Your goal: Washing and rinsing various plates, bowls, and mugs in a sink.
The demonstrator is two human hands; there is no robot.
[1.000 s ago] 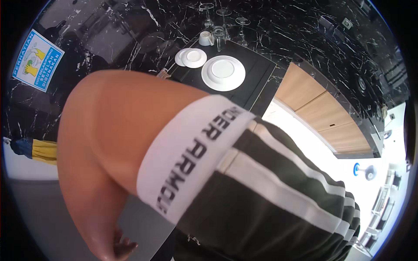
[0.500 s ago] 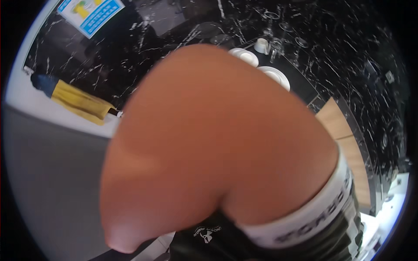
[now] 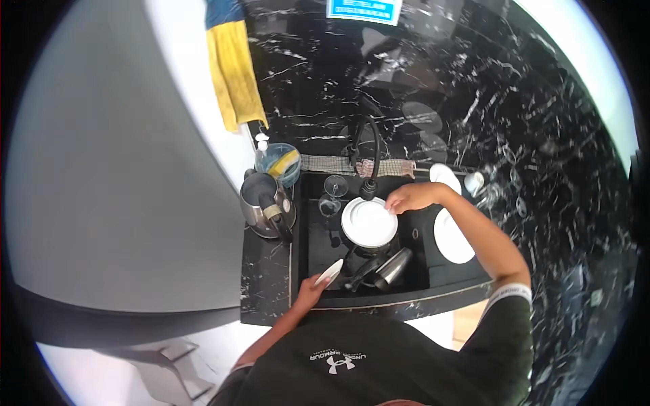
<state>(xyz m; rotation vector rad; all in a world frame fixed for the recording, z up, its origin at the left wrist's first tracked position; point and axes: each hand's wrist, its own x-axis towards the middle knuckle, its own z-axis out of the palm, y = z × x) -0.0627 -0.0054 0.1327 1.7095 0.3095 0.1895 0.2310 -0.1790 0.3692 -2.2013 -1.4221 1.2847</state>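
My right hand [image 3: 405, 198] grips the right rim of a round white plate [image 3: 369, 223], just below the spout of the black tap [image 3: 372, 155] and over the dark sink [image 3: 318, 243]. Low at the sink's left front, my left hand [image 3: 311, 289] is closed on a small white dish [image 3: 331, 273], seen nearly edge-on. Its exact shape cannot be made out. Between the hands, a shiny metal jug [image 3: 393, 269] lies tilted in the sink. A stemmed glass [image 3: 330, 206] stands left of the plate.
Left of the sink are a metal electric kettle [image 3: 267, 206] and a blue tub [image 3: 290, 177]. White plates [image 3: 453, 237], a white cup [image 3: 474, 181] and glasses lie to the right. Cloths [image 3: 325, 164] line the sink's back; a yellow towel [image 3: 233, 74] hangs at left.
The raised arm that filled the view has come down and away. The view has turned onto the sink, and both hands now show with white dishes in them.
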